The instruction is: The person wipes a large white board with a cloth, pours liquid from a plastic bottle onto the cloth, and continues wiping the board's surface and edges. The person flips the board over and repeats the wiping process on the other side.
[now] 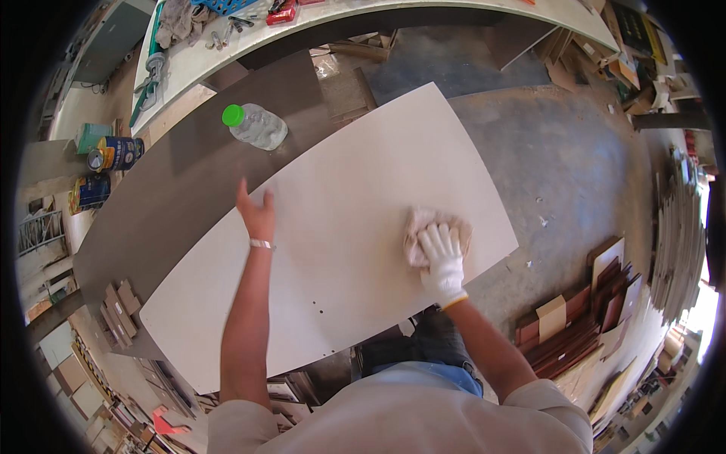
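A large pale, flat panel (340,197) lies at a slant before me, with a few small dark holes near its close edge. My right hand (443,257), in a white knit glove, presses a crumpled beige cloth (414,242) onto the panel's right part. Bare, with a pale band at the wrist, my left hand (258,216) is at the panel's far left edge; its fingers are apart, slightly blurred, and hold nothing. Beyond it, a clear plastic bottle (262,129) with a green cap is on the dark brown board (178,174) under the panel.
At the back runs a long pale workbench (333,30) with a caulking gun (151,72) and a rag (181,23). Paint cans (121,153) stand at the left. Stacked boards (575,310) lean at the right beside the grey floor (560,159). Small brown strips (119,314) lie at the left.
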{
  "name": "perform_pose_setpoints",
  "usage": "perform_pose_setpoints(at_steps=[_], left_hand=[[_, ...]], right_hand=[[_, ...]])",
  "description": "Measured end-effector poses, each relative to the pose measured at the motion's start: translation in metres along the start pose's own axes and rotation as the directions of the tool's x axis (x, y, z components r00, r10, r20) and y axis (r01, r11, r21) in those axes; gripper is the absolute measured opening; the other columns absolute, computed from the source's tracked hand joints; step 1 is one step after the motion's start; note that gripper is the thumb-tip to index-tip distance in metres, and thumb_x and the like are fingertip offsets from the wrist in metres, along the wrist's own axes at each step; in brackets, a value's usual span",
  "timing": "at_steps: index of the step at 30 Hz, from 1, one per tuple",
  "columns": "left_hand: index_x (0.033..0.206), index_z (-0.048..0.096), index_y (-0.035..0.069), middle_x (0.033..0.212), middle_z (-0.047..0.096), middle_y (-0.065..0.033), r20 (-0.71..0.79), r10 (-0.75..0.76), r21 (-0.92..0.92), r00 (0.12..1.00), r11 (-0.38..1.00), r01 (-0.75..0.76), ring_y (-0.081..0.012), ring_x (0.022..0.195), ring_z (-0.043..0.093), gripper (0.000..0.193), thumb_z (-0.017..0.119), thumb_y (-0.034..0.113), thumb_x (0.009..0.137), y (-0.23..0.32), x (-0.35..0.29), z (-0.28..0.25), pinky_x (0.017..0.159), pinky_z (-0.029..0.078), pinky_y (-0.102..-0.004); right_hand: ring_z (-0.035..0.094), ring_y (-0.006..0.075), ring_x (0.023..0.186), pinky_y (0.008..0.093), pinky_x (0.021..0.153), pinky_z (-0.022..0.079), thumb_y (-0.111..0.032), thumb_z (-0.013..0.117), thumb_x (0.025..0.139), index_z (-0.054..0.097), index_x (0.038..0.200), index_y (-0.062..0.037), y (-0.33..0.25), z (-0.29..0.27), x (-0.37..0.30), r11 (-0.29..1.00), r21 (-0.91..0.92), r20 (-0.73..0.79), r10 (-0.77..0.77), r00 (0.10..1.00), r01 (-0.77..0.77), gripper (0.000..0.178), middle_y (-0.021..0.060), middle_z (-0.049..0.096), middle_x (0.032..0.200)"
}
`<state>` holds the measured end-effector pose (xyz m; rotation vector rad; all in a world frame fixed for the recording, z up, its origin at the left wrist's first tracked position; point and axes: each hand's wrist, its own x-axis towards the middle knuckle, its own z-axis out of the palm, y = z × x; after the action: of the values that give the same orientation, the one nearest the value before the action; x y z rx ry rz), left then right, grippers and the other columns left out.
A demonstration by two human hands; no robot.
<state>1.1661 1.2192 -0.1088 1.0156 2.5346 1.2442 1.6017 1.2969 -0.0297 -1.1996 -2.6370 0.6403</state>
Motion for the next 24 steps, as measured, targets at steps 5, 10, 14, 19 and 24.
perform_pose_setpoints(at_steps=[5, 10, 14, 19, 24], left_hand=[[0.152, 0.038, -0.003, 0.162, 0.036, -0.0235, -0.064, -0.107, 0.625, 0.992, 0.771, 0.123, -0.042, 0.151, 0.03, 0.062, 0.05, 0.033, 0.103, -0.035, -0.224, -0.085, 0.123, 0.022, -0.0571], [0.158, 0.031, 0.0, 0.168, 0.028, -0.0175, -0.107, -0.189, 0.718, 0.976, 0.665, 0.208, -0.0373, 0.157, 0.02, 0.065, 0.033, 0.041, 0.107, -0.021, -0.273, -0.108, 0.126, 0.014, -0.0564], [0.158, 0.031, 0.001, 0.168, 0.028, -0.0181, -0.073, -0.175, 0.71, 0.982, 0.682, 0.174, -0.0375, 0.157, 0.021, 0.065, 0.037, 0.037, 0.105, -0.024, -0.265, -0.099, 0.126, 0.015, -0.0559], [0.157, 0.036, 0.001, 0.168, 0.029, -0.0188, -0.015, -0.112, 0.646, 0.994, 0.757, 0.095, -0.0387, 0.155, 0.023, 0.061, 0.042, 0.031, 0.104, -0.044, -0.274, -0.126, 0.126, 0.018, -0.0551], [0.161, 0.032, 0.01, 0.169, 0.025, -0.0179, -0.357, -0.44, 0.664, 0.824, 0.501, 0.555, -0.0391, 0.156, 0.022, 0.063, 0.04, 0.039, 0.106, -0.103, -0.285, -0.198, 0.125, 0.017, -0.0554]], right_hand=[[0.043, 0.0464, 0.135, 0.0497, 0.117, 0.034, -0.009, 0.066, 0.079, 0.055, 0.136, -0.0034, 0.083, -0.017, 0.152, 0.983, -0.136, -0.198, 0.092, 0.976, -0.12, 0.059, 0.0214, 0.051, 0.145], [0.051, 0.0422, 0.122, 0.0523, 0.103, 0.041, -0.005, 0.065, 0.069, 0.061, 0.119, -0.0028, 0.028, -0.011, 0.056, 0.984, 0.06, 0.0, -0.168, 0.986, 0.168, 0.051, 0.0191, 0.059, 0.123], [0.05, 0.0401, 0.123, 0.0504, 0.105, 0.041, -0.007, 0.068, 0.069, 0.061, 0.119, -0.003, 0.07, -0.024, 0.127, 0.994, -0.064, -0.152, -0.103, 0.983, 0.094, 0.05, 0.018, 0.059, 0.124], [0.046, 0.0414, 0.132, 0.0529, 0.111, 0.036, -0.01, 0.068, 0.076, 0.058, 0.13, -0.0046, 0.032, 0.01, 0.072, 0.996, 0.021, -0.017, -0.082, 0.997, 0.082, 0.055, 0.0198, 0.055, 0.137], [0.041, 0.0415, 0.14, 0.0537, 0.119, 0.028, -0.012, 0.069, 0.075, 0.054, 0.142, -0.0065, 0.078, 0.012, -0.027, 0.951, -0.148, 0.073, -0.262, 0.962, 0.27, 0.068, 0.0195, 0.05, 0.147]])
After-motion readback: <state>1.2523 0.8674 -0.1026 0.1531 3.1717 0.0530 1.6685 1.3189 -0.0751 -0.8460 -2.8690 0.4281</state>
